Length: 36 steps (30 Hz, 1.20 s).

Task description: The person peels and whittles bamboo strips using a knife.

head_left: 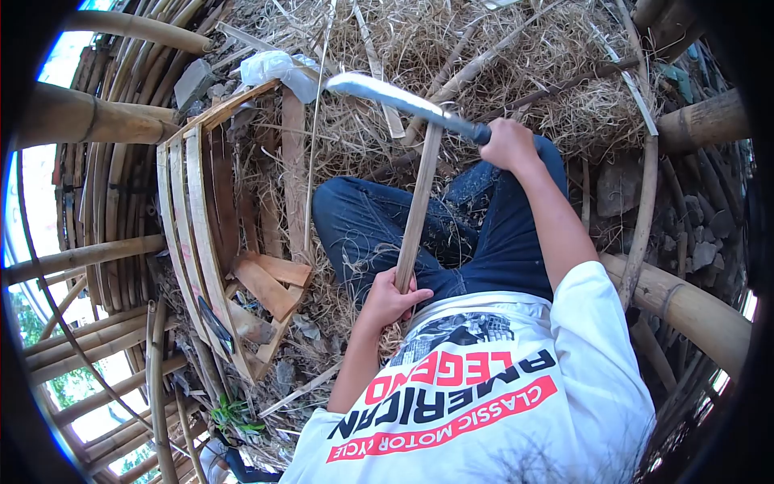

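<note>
2 hands in view, both occupied. Left hand (389,300): grip closed around the near end of a flat wooden strip (420,202), held close to the waist of the white T-shirt (484,355). Right hand (509,145): grip wrapped on the dark handle of a long curved knife (399,98), near the right knee.

Strip position: slanting up and away from the left hand, between the bent legs in blue jeans (351,218). Blade lies across the strip's far end, its tip pointing left; exact contact at the crossing cannot be told.

Surroundings: pale shavings (387,36) heaped on the ground ahead. To the left, a slatted wooden frame (179,214), with a clear plastic bag (278,68) at its far end and wood offcuts (266,290) beside the slats.
</note>
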### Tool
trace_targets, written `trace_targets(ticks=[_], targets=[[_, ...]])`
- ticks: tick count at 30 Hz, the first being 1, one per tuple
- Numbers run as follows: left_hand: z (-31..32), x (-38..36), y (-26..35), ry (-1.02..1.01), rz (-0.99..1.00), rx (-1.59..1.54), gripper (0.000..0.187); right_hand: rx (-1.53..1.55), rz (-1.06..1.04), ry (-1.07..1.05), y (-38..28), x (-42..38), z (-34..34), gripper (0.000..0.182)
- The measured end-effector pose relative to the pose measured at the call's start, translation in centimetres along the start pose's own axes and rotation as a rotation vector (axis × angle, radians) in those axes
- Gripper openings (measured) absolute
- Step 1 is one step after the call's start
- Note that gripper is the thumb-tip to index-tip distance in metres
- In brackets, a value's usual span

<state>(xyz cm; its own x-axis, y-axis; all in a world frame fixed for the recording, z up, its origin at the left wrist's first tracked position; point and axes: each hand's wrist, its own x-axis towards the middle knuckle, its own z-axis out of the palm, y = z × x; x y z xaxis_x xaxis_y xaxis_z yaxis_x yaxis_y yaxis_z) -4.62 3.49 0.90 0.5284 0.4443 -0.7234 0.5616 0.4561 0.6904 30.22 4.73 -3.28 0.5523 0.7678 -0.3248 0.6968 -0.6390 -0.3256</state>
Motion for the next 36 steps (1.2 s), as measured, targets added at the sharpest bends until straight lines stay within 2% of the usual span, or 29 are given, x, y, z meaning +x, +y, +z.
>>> trace_targets(ticks=[1,2,3,4,7,10,12,14,17,20,22,24,26,32,36], targets=[[0.2,-0.2,-0.5,0.015,0.066,0.085,0.035,0.001,0.000,-0.001,0.3,0.7,-0.2,0.031],[0.4,-0.7,-0.8,0.030,0.136,0.172,0.036,0.093,0.097,0.035,0.7,2.0,-0.6,0.033],[0.4,-1.3,-0.9,-0.070,-0.009,0.083,0.035,0.188,0.192,0.068,1.3,3.4,-0.8,0.034],[0.5,-1.3,-1.4,-0.065,0.091,0.227,0.036,0.234,0.230,0.072,2.3,4.8,-0.8,0.036],[0.6,-0.9,-1.6,-0.033,0.151,0.266,0.035,0.394,0.202,0.101,4.4,6.5,-0.2,0.036],[0.2,1.2,-2.5,-0.041,0.182,0.025,0.033,0.561,0.106,0.265,4.9,4.3,-0.5,0.031],[-0.2,1.4,-1.2,-0.108,0.003,-0.187,0.029,0.590,0.016,0.335,4.8,2.3,-0.1,0.026],[-0.5,2.2,-1.5,-0.164,0.073,-0.252,0.029,0.595,-0.044,0.397,3.7,-0.7,0.3,0.024],[-0.9,2.3,-0.8,-0.236,0.086,-0.261,0.034,0.586,-0.144,0.257,1.9,-5.4,-0.3,0.027],[-1.2,2.3,-1.1,-0.256,0.094,-0.254,0.040,0.443,-0.169,0.076,0.0,-9.3,-0.2,0.042],[-1.1,2.0,-0.4,-0.234,0.070,-0.297,0.018,0.351,-0.266,-0.010,-0.8,-11.1,1.3,0.056],[-0.9,2.0,-0.4,-0.229,0.071,-0.291,0.020,0.306,-0.326,-0.111,-2.1,-12.7,1.9,0.066],[-0.7,2.1,-0.5,-0.152,0.051,-0.196,0.023,0.269,-0.368,-0.133,-2.9,-13.5,2.6,0.070],[-0.6,2.0,-0.1,-0.088,-0.054,-0.131,0.023,0.175,-0.442,-0.124,-3.1,-13.2,3.7,0.078],[-0.7,2.4,-0.6,-0.103,-0.022,-0.131,0.022,0.091,-0.491,-0.084,-3.0,-12.3,3.8,0.078]])
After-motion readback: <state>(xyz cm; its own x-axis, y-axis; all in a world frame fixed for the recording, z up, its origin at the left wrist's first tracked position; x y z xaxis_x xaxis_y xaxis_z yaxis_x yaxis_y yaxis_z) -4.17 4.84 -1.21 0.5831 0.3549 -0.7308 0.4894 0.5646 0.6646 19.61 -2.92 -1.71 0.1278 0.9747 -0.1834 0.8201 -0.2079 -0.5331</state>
